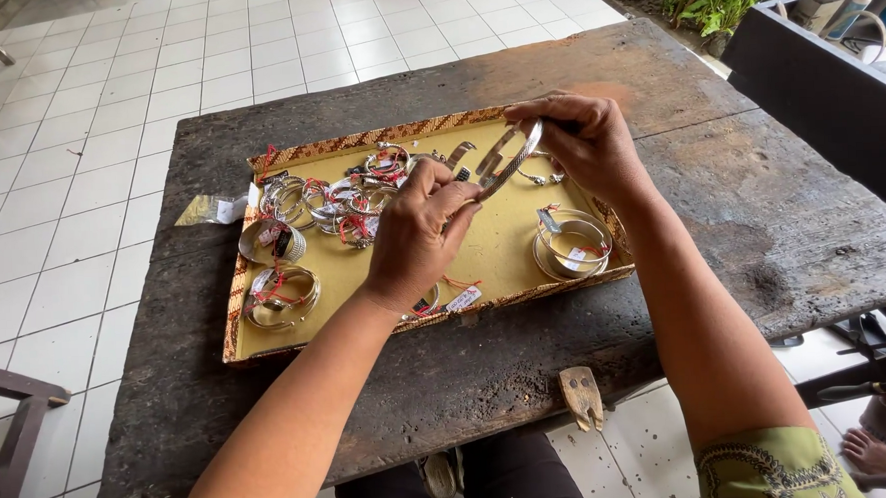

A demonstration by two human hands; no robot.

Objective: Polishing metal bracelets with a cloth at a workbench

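Seen from the head camera, the left hand point(418, 230) and the right hand point(582, 141) both pinch one shiny open silver metal bangle point(507, 161), holding it up in the air just above a flat yellow tray with a brown woven rim point(361, 141). The tray sits on a dark, rough old wooden worktop point(756, 209), and in it lie more silver bangles with red strings and small white tags point(328, 199), mostly on its left side, plus a stacked silver pair point(572, 242) on its right.

White tag point(463, 298) w/ red string at tray's point(237, 315) front edge — clear packet point(209, 210) left of it.
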